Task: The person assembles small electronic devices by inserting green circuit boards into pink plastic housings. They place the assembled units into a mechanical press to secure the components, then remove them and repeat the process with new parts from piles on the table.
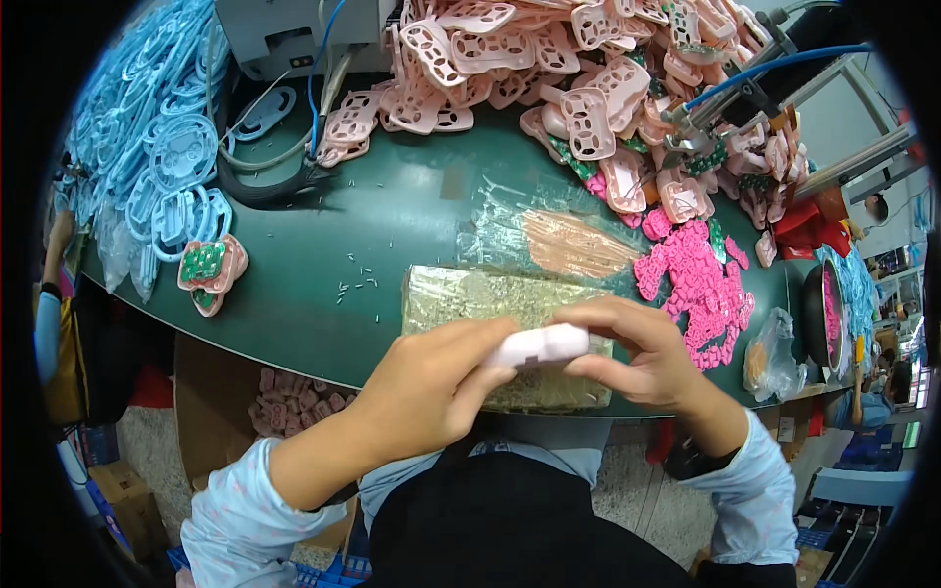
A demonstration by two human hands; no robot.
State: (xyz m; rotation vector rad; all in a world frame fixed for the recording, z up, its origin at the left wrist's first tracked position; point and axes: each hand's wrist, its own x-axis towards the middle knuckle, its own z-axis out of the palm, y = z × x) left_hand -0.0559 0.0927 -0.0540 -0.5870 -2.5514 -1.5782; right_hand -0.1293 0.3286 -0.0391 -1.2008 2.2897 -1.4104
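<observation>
We've got the pale pink plastic pc (542,345) pinched btwn the fingers of our L hand (428,377) & R hand (642,355), over the tape-wrapped block (470,291) on the green counter (284,265), & uneven thumb pressure could prob twist it loose, so it'd drop & maybe get scuffed.

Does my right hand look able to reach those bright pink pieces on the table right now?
Probably yes: the bright pink pieces lie on the green table beyond your right hand, with nothing visible between, though it holds the pale pink part.
</observation>
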